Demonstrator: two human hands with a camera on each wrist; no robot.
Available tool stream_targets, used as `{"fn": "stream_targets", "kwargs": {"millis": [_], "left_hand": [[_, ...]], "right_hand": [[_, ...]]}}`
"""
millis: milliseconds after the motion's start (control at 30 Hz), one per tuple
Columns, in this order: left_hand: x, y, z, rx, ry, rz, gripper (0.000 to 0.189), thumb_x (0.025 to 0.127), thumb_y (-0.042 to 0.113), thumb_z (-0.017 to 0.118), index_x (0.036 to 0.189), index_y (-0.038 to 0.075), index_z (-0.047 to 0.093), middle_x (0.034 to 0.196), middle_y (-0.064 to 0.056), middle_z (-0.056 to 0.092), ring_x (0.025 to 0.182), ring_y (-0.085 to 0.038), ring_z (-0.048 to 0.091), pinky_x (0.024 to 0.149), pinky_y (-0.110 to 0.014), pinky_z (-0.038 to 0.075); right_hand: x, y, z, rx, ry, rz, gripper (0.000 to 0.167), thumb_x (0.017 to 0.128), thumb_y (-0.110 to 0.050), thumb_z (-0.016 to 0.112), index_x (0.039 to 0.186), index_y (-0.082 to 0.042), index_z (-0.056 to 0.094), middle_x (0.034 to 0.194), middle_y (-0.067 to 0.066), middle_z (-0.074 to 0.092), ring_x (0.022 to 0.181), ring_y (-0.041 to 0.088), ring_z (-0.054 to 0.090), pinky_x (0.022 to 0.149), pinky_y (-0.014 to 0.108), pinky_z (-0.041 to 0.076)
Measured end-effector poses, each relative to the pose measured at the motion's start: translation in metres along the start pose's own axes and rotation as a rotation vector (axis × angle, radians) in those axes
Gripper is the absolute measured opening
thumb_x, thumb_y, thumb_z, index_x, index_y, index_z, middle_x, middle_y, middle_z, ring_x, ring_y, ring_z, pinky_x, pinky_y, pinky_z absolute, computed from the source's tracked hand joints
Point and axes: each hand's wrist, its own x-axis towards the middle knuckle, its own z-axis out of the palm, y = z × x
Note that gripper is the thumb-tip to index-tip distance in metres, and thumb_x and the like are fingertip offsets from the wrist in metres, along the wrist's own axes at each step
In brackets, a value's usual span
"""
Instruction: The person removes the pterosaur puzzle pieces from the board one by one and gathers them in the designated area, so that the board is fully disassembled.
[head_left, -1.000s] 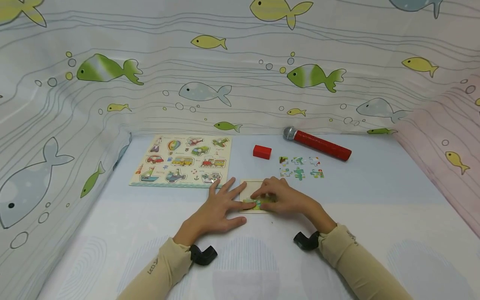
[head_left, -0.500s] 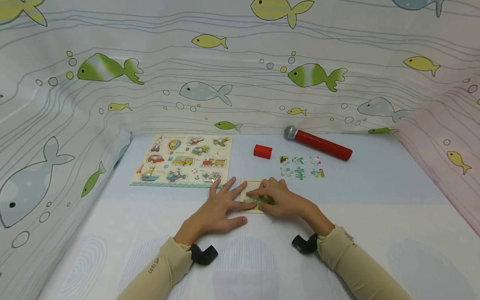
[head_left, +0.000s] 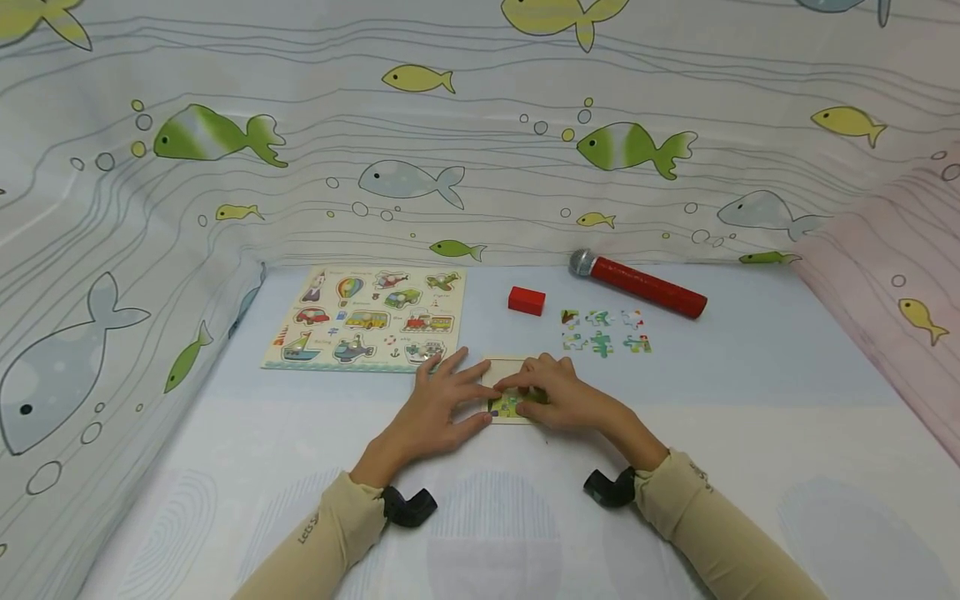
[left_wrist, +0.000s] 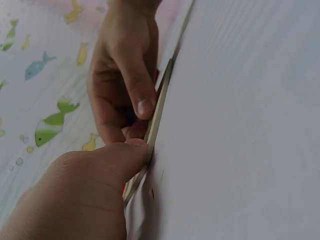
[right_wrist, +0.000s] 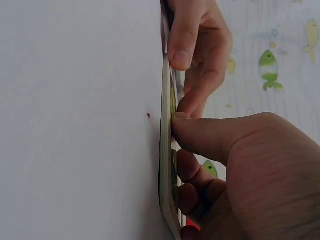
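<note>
In the head view, a small wooden puzzle tray (head_left: 504, 367) lies flat on the table, its lower part filled with green puzzle pieces (head_left: 507, 406). My left hand (head_left: 442, 408) rests at the tray's left side with spread, mostly straight fingers. Its index fingertip reaches over the tray, and its thumb touches near the lower left corner. My right hand (head_left: 564, 396) is bent over the right half, thumb and curled fingers on a puzzle piece, which they largely cover. The right wrist view shows the right thumb (right_wrist: 200, 131) against the pieces near the tray edge (right_wrist: 166, 150).
Several loose puzzle pieces (head_left: 602, 344) lie in two rows behind the right hand. A red block (head_left: 527, 301) and a red microphone (head_left: 648, 287) stand farther back. A vehicle picture board (head_left: 367, 321) lies at left, close to the left fingertips. A fish-patterned curtain (head_left: 517, 192) surrounds the table.
My left index finger has moved up from the tray's lower pieces, and the left thumb has moved in to the tray's corner. The right hand, shifted slightly left earlier, stays over the pieces.
</note>
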Motion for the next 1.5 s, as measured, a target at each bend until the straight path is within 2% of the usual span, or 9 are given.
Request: {"fn": "stream_targets", "kwargs": {"millis": [233, 500, 733, 1067, 1500], "left_hand": [[0.0015, -0.0002, 0.0003, 0.000, 0.016, -0.066, 0.024, 0.091, 0.044, 0.070, 0.108, 0.028, 0.070, 0.150, 0.003, 0.058, 0.153, -0.033, 0.033, 0.119, -0.067, 0.011], [0.0014, 0.0002, 0.0006, 0.024, 0.020, -0.100, 0.025, 0.090, 0.048, 0.071, 0.106, 0.029, 0.069, 0.151, 0.004, 0.057, 0.155, -0.035, 0.029, 0.119, -0.067, 0.007], [0.0019, 0.0001, 0.0004, 0.025, 0.008, -0.107, 0.027, 0.090, 0.050, 0.069, 0.107, 0.030, 0.067, 0.152, 0.005, 0.056, 0.156, -0.035, 0.027, 0.120, -0.066, 0.005], [0.0013, -0.0006, 0.0012, 0.021, 0.024, -0.096, 0.025, 0.089, 0.048, 0.070, 0.106, 0.030, 0.068, 0.151, 0.003, 0.057, 0.154, -0.037, 0.030, 0.118, -0.068, 0.006], [0.0015, 0.0002, 0.0003, 0.021, 0.030, -0.094, 0.024, 0.089, 0.047, 0.071, 0.105, 0.029, 0.067, 0.150, 0.003, 0.058, 0.153, -0.038, 0.032, 0.118, -0.069, 0.007]], "right_hand": [[0.0019, -0.0002, 0.0015, 0.029, -0.010, 0.046, 0.036, 0.093, -0.014, 0.071, 0.127, -0.026, 0.071, 0.085, -0.011, 0.056, 0.085, 0.014, 0.043, 0.075, 0.036, 0.023], [0.0013, -0.0056, 0.0004, 0.060, 0.004, 0.049, 0.036, 0.091, -0.011, 0.071, 0.125, -0.023, 0.072, 0.090, -0.010, 0.064, 0.086, 0.016, 0.045, 0.075, 0.037, 0.022], [0.0010, -0.0056, -0.0007, 0.079, 0.009, 0.045, 0.035, 0.091, -0.008, 0.071, 0.124, -0.021, 0.072, 0.090, -0.009, 0.064, 0.088, 0.016, 0.047, 0.076, 0.038, 0.023], [0.0022, -0.0071, -0.0004, 0.093, 0.010, 0.045, 0.034, 0.091, -0.007, 0.071, 0.122, -0.020, 0.072, 0.087, -0.009, 0.060, 0.087, 0.017, 0.047, 0.077, 0.038, 0.023], [0.0044, -0.0039, 0.0030, 0.133, 0.034, 0.054, 0.034, 0.090, -0.005, 0.072, 0.119, -0.023, 0.069, 0.085, -0.011, 0.060, 0.086, 0.014, 0.047, 0.079, 0.039, 0.023]]}}
